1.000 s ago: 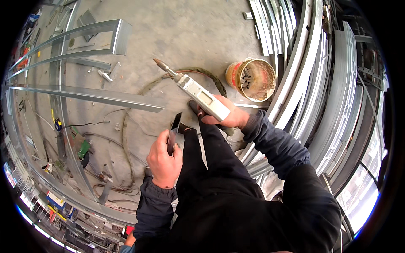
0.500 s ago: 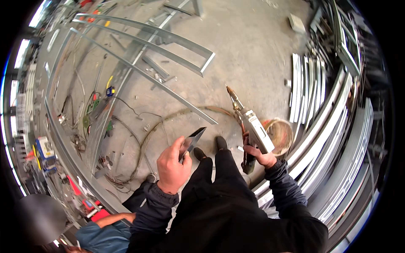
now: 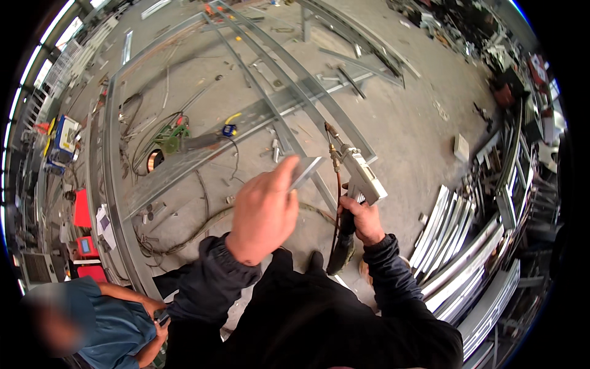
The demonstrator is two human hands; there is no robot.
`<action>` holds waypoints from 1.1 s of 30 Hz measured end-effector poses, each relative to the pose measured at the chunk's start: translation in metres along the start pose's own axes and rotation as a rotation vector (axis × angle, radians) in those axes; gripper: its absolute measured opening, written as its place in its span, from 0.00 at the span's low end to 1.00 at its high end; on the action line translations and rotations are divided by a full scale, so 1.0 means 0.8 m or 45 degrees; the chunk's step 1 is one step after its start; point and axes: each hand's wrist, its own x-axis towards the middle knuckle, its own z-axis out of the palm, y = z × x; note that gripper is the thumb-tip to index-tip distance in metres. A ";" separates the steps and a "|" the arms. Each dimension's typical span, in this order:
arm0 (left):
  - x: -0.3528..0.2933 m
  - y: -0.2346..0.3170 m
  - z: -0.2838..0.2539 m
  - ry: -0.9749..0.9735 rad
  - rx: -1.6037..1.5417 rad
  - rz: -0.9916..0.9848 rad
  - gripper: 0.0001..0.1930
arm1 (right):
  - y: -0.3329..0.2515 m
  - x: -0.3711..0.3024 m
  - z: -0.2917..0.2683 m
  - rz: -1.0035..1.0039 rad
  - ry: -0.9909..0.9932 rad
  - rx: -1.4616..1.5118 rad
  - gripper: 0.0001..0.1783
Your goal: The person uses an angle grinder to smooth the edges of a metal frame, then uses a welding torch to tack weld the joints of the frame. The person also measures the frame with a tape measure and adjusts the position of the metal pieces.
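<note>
My right hand (image 3: 365,221) grips the dark handle of a handheld welding gun (image 3: 364,177) with a pale boxy body and a copper-coloured nozzle pointing away from me. A reddish hose (image 3: 337,197) runs down beside its handle. My left hand (image 3: 263,212), slightly blurred, pinches a small grey metal piece (image 3: 307,172) between thumb and fingers. That piece is left of the gun and apart from it. Beyond both hands stretches a large welded frame of grey metal bars (image 3: 114,160), whose long tubes (image 3: 279,77) reach toward the gun.
Silvery metal profiles (image 3: 439,227) lie stacked at right. A blue tape measure (image 3: 229,130) and a green tool (image 3: 173,140) rest on the frame's left side. At lower left a co-worker (image 3: 117,320) holds a small dark object. Cables (image 3: 184,249) curl over the floor.
My view has swung to the right and lifted, showing more of the frame. My left hand has risen with the metal piece, closer to the gun. The co-worker shows more fully.
</note>
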 end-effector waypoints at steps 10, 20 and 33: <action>0.078 -0.131 -0.085 0.030 0.252 0.092 0.26 | 0.001 0.250 0.242 -0.133 -0.082 0.175 0.08; 0.102 -0.323 -0.126 0.066 0.618 -0.085 0.25 | 0.109 0.597 0.429 0.112 -0.187 -0.140 0.15; 0.044 -0.545 -0.123 -0.053 0.706 -0.333 0.23 | 0.316 0.881 0.539 0.089 -0.303 -1.724 0.48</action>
